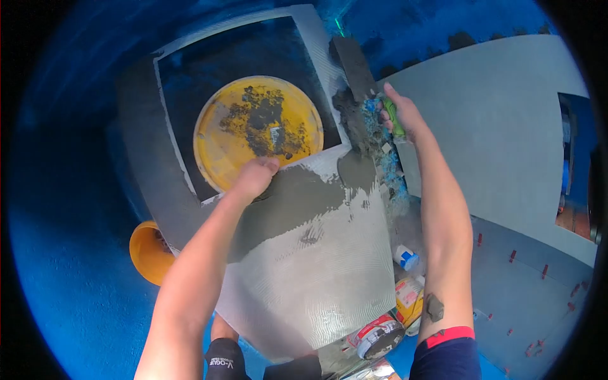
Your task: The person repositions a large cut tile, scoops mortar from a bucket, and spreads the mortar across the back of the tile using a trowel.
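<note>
A large pale tile (316, 266) with a rectangular cut-out lies below me, its middle covered by grey mortar (294, 199). Within the cut-out shows a round yellow lid (218, 139) smeared with dark mortar. My left hand (256, 177) is closed at the lid's lower edge, beside the cut-out; what its fingers hold, if anything, is hidden. At the tile's right edge my right hand (402, 114) is wrapped round the green handle (394, 118) of a tool. The tool's blade is hard to make out against the mortar-covered edge.
An orange bucket (149, 253) stands at the left. Below right are a mortar-crusted tub (380, 337), a yellow container (410, 297) and a blue-and-white container (406, 258). Another large grey panel (487, 126) with an opening lies right; red clips (512, 256) dot the floor tiles.
</note>
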Demonstrator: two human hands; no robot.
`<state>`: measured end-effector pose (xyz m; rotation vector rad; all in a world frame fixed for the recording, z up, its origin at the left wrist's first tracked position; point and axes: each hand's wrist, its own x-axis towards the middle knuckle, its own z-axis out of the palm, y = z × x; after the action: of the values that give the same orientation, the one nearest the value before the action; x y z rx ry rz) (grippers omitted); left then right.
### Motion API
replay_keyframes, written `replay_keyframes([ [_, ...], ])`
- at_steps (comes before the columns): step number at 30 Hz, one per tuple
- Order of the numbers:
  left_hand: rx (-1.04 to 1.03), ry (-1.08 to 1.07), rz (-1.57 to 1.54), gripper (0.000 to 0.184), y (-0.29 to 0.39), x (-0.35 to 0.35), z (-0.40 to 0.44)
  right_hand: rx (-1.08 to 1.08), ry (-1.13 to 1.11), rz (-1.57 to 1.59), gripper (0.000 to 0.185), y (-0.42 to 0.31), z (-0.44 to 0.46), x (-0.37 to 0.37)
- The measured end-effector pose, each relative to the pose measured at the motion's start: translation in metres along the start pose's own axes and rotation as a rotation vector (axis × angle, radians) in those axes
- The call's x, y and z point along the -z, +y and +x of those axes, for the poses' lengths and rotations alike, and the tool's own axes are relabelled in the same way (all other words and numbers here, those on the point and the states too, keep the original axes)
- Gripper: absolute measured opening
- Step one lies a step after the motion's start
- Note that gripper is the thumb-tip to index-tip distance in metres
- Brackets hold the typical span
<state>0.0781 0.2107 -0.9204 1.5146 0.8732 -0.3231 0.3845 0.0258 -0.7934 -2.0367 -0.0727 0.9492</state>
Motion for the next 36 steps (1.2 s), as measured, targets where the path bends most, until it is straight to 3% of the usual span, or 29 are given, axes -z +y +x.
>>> replay_keyframes([
  [2, -0.019, -0.056, 0.035, 0.042, 0.001, 0.0, 0.0, -0.192, -0.108, 0.034, 0.055, -0.008, 0.012, 0.001],
  [6, -0.044, 0.022, 0.035, 0.043, 0.002, -0.002, -0.003, -0.244, -0.238, 0.015, 0.057, 0.007, 0.037, 0.004],
  [15, -0.058, 0.014, 0.123, 0.042, 0.009, 0.001, -0.007, -0.223, 0.0, -0.04, 0.055, 0.03, 0.047, 0.004],
  [17, -0.04, -0.029, 0.039, 0.045, 0.008, 0.001, -0.008, -0.011, 0.15, -0.211, 0.06, 0.045, 0.052, 0.011],
  [21, -0.048, -0.043, 0.007, 0.047, 0.0, -0.002, -0.003, 0.105, 0.354, -0.515, 0.056, 0.08, 0.035, 0.038],
  [23, -0.001, -0.051, -0.002, 0.047, 0.008, 0.002, -0.007, 0.028, 0.275, -0.121, 0.056, 0.069, -0.031, 0.023],
  [27, 0.014, -0.06, -0.013, 0.047, 0.007, 0.001, -0.006, 0.122, 0.158, -0.174, 0.046, 0.098, -0.127, -0.018],
  [29, 0.037, -0.041, -0.04, 0.047, 0.014, 0.002, -0.011, 0.077, 0.089, -0.407, 0.058, 0.107, -0.153, -0.037],
  [36, 0.029, -0.034, -0.026, 0.047, 0.007, 0.001, -0.007, -0.052, 0.059, -0.307, 0.064, 0.12, -0.129, -0.069],
])
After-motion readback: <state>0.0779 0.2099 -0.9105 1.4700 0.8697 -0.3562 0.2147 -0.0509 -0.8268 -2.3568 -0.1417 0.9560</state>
